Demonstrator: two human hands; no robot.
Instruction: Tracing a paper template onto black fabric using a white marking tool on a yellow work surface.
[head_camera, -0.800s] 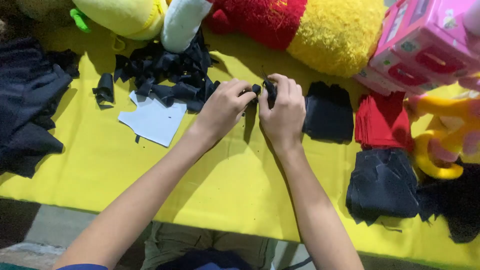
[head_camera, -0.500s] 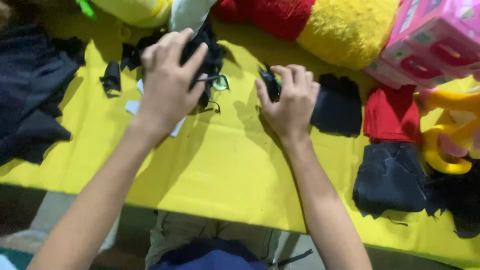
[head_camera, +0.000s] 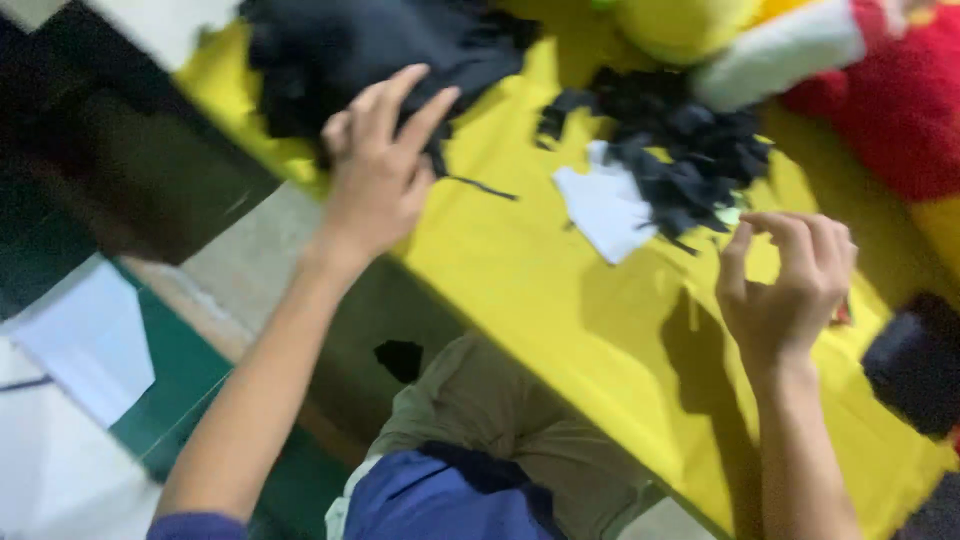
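Yellow cloth (head_camera: 560, 320) covers the table and fills most of the view, running from the upper left down to the lower right. Across its upper left end lies a large heap of dark fabric (head_camera: 330, 50), and the left hand (head_camera: 380, 165) reaches out over the near edge of that heap. The hand is spread, fingers extended and fanned apart, palm down; its fingertips touch or hang just above the dark cloth, and motion blur makes it hard to say which. It grips nothing.

Plush toys (head_camera: 850, 70) in yellow, white and red sit along the far right edge of the table. Below them is a smaller pile of black fabric scraps (head_camera: 680, 160), partly lying on a white piece of paper (head_camera: 605, 210).

The right hand (head_camera: 790, 285) hovers above the yellow cloth just beside that scrap pile, on its near right side. Its fingers curl loosely inward with thumb and forefinger apart, half open; whether anything small sits inside the curl cannot be made out.

A folded black cloth (head_camera: 915, 360) lies at the right edge, near the right wrist. A thin dark thread (head_camera: 480, 187) lies on the yellow cloth just right of the left hand.
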